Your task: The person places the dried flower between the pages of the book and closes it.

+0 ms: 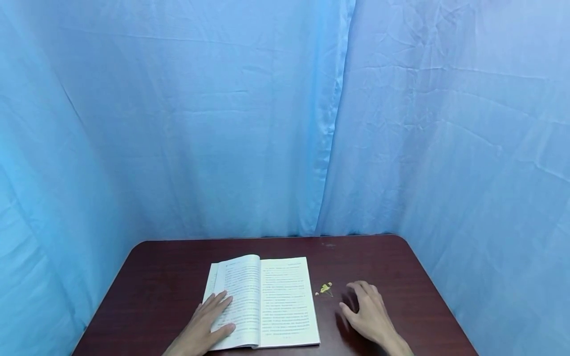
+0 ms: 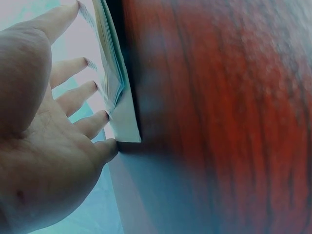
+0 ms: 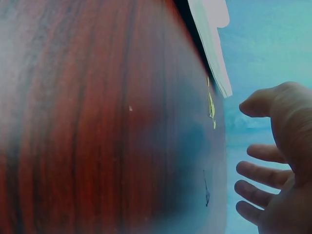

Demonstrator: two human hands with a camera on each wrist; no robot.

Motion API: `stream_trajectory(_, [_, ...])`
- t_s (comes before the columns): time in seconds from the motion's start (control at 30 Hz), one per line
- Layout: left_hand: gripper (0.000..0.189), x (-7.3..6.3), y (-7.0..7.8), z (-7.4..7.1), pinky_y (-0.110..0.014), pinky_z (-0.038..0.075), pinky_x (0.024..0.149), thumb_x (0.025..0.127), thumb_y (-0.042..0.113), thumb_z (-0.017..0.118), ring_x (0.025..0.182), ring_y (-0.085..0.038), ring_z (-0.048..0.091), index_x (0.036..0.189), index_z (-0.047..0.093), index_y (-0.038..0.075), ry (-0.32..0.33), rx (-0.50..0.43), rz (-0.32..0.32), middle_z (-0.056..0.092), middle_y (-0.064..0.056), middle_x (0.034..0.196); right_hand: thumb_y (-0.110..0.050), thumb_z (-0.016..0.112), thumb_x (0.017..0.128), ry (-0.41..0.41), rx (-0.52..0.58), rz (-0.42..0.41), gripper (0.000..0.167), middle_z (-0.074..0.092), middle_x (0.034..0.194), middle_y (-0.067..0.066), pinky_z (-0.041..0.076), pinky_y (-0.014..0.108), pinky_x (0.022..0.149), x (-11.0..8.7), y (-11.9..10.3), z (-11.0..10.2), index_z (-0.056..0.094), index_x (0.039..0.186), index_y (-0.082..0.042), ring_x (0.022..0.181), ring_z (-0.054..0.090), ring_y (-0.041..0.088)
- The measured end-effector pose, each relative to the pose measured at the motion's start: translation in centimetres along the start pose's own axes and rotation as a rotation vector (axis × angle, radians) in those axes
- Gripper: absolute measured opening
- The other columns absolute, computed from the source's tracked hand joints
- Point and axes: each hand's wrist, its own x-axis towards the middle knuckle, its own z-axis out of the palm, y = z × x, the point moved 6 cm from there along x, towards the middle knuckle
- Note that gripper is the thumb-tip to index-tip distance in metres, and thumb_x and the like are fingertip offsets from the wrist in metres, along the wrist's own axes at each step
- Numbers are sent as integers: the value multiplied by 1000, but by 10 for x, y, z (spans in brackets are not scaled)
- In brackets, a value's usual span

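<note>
An open book (image 1: pixel 285 306) with printed pages lies on the dark red-brown table (image 1: pixel 383 262). My left hand (image 1: pixel 206 321) rests on its left page, fingers spread; in the left wrist view the fingertips (image 2: pixel 92 87) press along the page near the book's edge. To the right of the book lies a small flat yellow flower sprig (image 1: pixel 326 288) with thin stems, like a dried flower. My right hand (image 1: pixel 367 311) hovers over the table just right of the sprig, fingers loosely bent and holding nothing. The right wrist view shows the sprig (image 3: pixel 211 105) between that hand and the book.
Light blue curtains (image 1: pixel 249 138) surround the table at the back and both sides. A tiny pale piece (image 1: pixel 317 293) lies between the sprig and the book. The table's far edge (image 1: pixel 267 238) runs close to the back curtain.
</note>
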Motion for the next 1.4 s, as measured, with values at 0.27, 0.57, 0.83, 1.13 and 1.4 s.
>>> stream_trajectory(0.27, [74,1,-3,1,-91,17,128,104,45,80,167,-62,32,162,59,6,4,-1,-4,47,-25,177,-23,91,93,-112,-30,61,30,73,113,7,55,61,101,4,1,13,80,118,-9,111,66,31])
stream_trajectory(0.57, [74,2,-1,0,-92,17,127,103,43,81,165,-64,33,162,60,4,5,-19,12,48,-28,175,-20,92,93,-100,-36,20,14,72,99,-3,55,53,95,14,-3,27,81,101,-17,98,63,19])
stream_trajectory(0.83, [74,3,-2,1,-92,17,128,103,44,81,166,-63,32,162,59,4,1,-13,14,47,-28,176,-14,91,95,-75,-31,6,12,71,93,-4,54,50,89,20,-8,36,80,94,-17,92,62,17])
stream_trajectory(1.13, [73,1,0,0,-92,20,127,103,43,81,165,-64,34,162,60,5,13,-7,32,48,-27,175,-12,89,97,-108,-36,49,19,69,86,-6,46,38,83,29,-11,43,76,84,-19,83,57,10])
stream_trajectory(1.4, [73,2,-2,1,-93,18,126,104,45,79,166,-64,32,162,59,5,0,-15,21,47,-28,176,-9,86,97,-111,-34,58,20,73,87,-1,53,50,89,28,-10,44,75,82,-17,87,64,18])
